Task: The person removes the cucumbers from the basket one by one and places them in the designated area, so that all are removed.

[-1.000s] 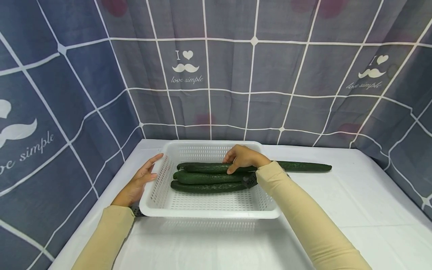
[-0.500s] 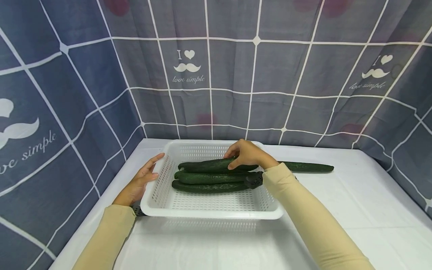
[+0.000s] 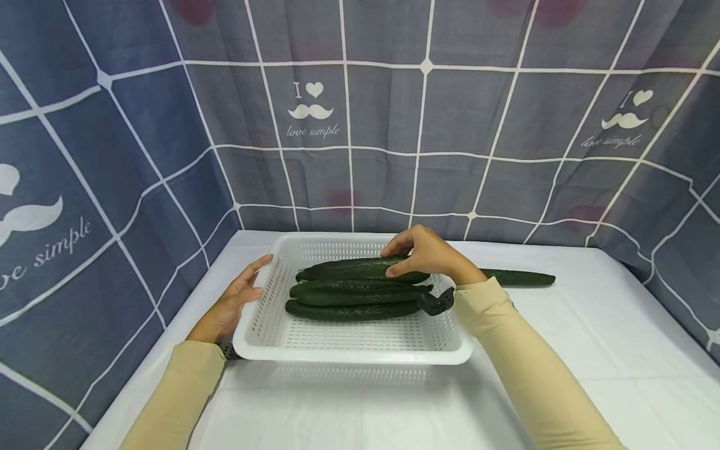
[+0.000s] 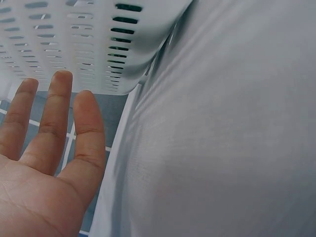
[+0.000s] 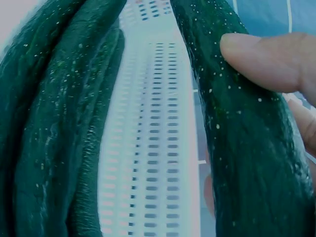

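Note:
My right hand (image 3: 429, 253) holds a dark green cucumber (image 3: 345, 270) between thumb and fingers at the back of the white basket (image 3: 349, 355). In the right wrist view that cucumber (image 5: 252, 163) hangs apart from the others, its right end lifted, with my thumb (image 5: 266, 59) across it. Several more cucumbers (image 3: 349, 311) lie side by side in the basket, left to right. My left hand (image 3: 230, 306) is at the basket's left side, fingers extended; the left wrist view shows its straight fingers (image 4: 59, 103) near the perforated wall.
Another cucumber (image 3: 520, 278) lies on the white tabletop (image 3: 596, 331), right of the basket and partly behind my right arm. A grey-blue checked curtain (image 3: 382, 119) with white lines stands behind and to both sides of the table.
My right hand has risen and moved right, lifting the right end of the cucumber off the others. A cucumber beneath shows more clearly. The left hand and the basket have hardly moved.

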`<state>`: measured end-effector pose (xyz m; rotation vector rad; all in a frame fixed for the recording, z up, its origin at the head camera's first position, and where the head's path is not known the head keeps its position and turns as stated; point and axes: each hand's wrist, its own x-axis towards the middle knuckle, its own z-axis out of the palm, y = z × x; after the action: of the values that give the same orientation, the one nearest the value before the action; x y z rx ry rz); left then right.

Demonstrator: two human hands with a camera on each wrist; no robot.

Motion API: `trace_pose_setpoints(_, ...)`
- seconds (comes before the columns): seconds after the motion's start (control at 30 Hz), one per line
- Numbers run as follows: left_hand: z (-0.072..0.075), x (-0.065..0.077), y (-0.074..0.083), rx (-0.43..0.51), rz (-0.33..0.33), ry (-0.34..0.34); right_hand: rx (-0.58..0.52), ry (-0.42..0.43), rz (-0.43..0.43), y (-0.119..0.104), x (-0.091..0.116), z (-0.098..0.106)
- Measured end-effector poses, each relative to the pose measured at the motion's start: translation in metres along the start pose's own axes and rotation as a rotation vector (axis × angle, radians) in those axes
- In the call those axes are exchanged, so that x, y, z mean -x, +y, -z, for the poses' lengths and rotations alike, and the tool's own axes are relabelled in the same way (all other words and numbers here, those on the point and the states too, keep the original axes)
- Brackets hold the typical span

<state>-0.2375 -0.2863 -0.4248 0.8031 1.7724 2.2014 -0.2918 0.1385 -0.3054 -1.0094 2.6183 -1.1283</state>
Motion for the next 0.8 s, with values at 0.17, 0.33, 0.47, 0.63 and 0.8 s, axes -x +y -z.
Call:
trace_pose_setpoints(0.17, -0.001, -0.002, 0.0, 0.006, -0.007, -0.014, -0.001, 0.032, -0.003, -0.002, 0.011, 0.007)
trace_pose_setpoints(0.33, -0.001, -0.001, 0.0, -0.011, 0.015, 0.011, 0.013, 0.083, -0.015, 0.0, 0.023, 0.014)
trace_pose_setpoints(0.47, -0.001, 0.0, 0.0, -0.02, 0.021, 0.021, 0.02, 0.121, -0.016, 0.005, 0.033, 0.016)
trace_pose_setpoints(0.63, 0.001, 0.001, -0.001, -0.014, 0.009, 0.009, 0.058, 0.162, 0.005, 0.008, 0.045, 0.02)
trace_pose_setpoints(0.8, 0.001, 0.001, -0.002, -0.006, -0.001, 0.004, 0.083, 0.2, 0.022, 0.008, 0.056, 0.026)
